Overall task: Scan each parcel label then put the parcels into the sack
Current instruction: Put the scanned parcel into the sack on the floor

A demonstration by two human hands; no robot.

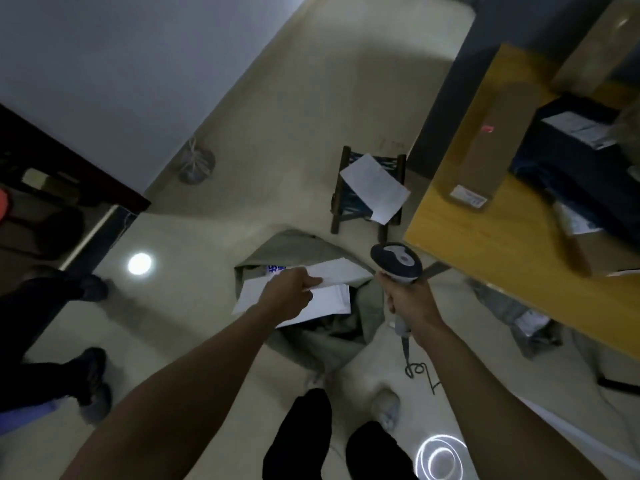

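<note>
We see our left hand pinching a flat white paper parcel over the open grey-green cloth sack on the floor, which already holds white parcels, our right hand gripping a grey handheld scanner, while a long brown cardboard box and a dark wrapped parcel wait on the yellow wooden desk.

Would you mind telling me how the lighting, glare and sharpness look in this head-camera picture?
Head view: dim overall, darker toward the corners; the glossy floor throws back a bright spot and a glare ring; the yellow table and the cardboard box on it are smeared by blur; a red dot glows on that box; the left hand and white parcel are sharper.
</note>
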